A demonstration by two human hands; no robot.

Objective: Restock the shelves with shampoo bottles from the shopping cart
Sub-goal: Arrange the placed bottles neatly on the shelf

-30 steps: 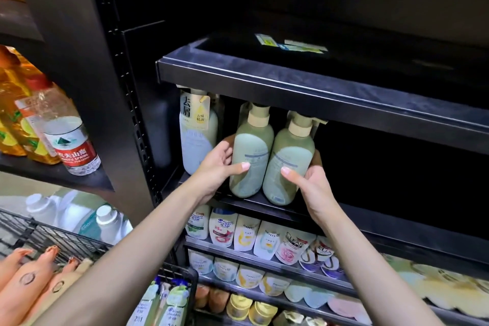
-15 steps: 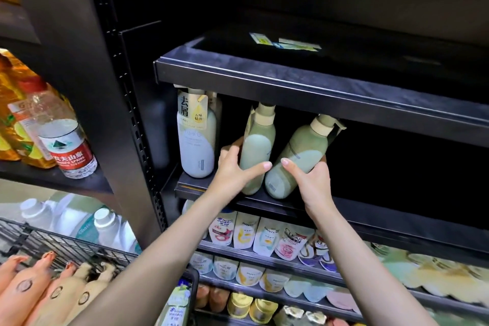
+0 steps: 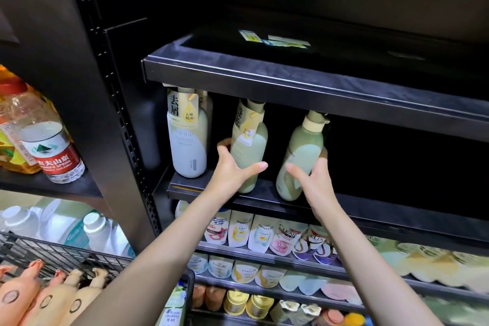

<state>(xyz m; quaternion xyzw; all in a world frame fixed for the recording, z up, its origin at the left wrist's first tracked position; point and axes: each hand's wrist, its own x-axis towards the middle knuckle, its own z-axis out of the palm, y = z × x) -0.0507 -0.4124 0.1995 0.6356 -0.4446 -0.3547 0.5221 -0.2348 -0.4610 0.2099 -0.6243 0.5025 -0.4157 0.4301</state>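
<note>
On the middle shelf (image 3: 264, 200), left grip (image 3: 232, 167) is grasping the tagged green bottle (image 3: 248, 148), now turned label-forward; right grip (image 3: 315, 180) is grasping the second green bottle (image 3: 301, 159), righting it from last half-second's tilt. Placement nearly finished.

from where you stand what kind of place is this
Most likely a shop's toiletries aisle: black shelves stocked with shampoo bottles, rows of branded sachets below, and a wire cart of more bottles.
</note>
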